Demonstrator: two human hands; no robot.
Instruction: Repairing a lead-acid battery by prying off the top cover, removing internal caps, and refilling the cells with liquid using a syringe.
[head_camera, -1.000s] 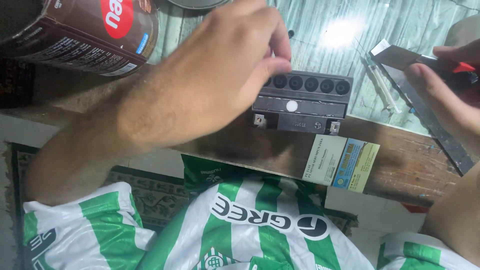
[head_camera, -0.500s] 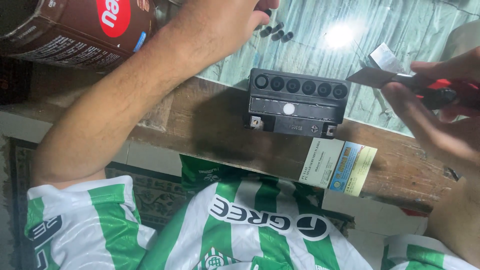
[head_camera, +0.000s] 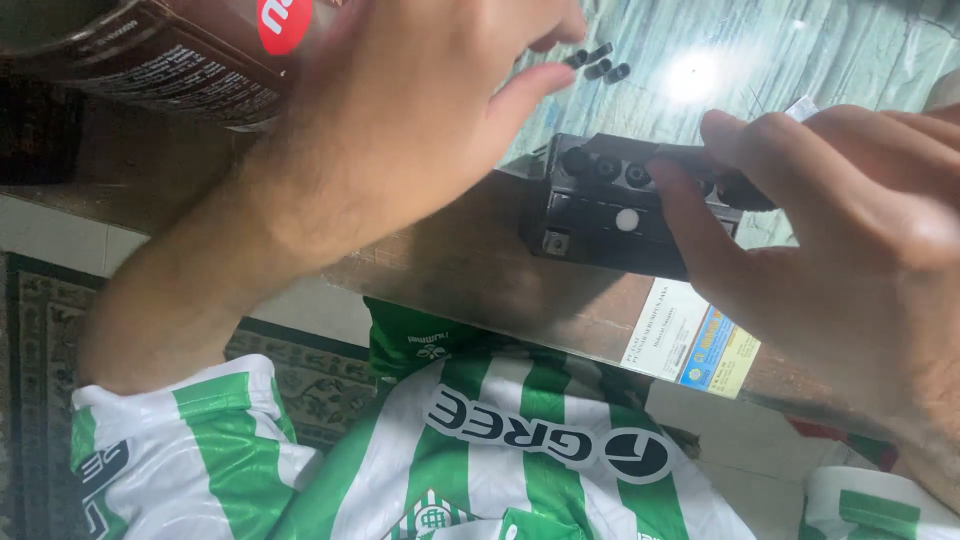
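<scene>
I see a dark brown wooden bench (head_camera: 450, 270) with a pale green marbled glass top (head_camera: 700, 40) laid over its far part. A black box-shaped battery with round holes along its top (head_camera: 600, 205) sits at the glass edge, right under my right grip (head_camera: 830, 230). Small black caps (head_camera: 598, 65) lie on the glass just beyond my left grip (head_camera: 420, 110). A brown cylindrical container (head_camera: 150, 50) lies left of that grip.

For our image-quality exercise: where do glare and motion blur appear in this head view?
Head view: glare is a bright spot on the glass top beyond the black box; the right hand is blurred close to the lens; the left hand is slightly soft.
</scene>
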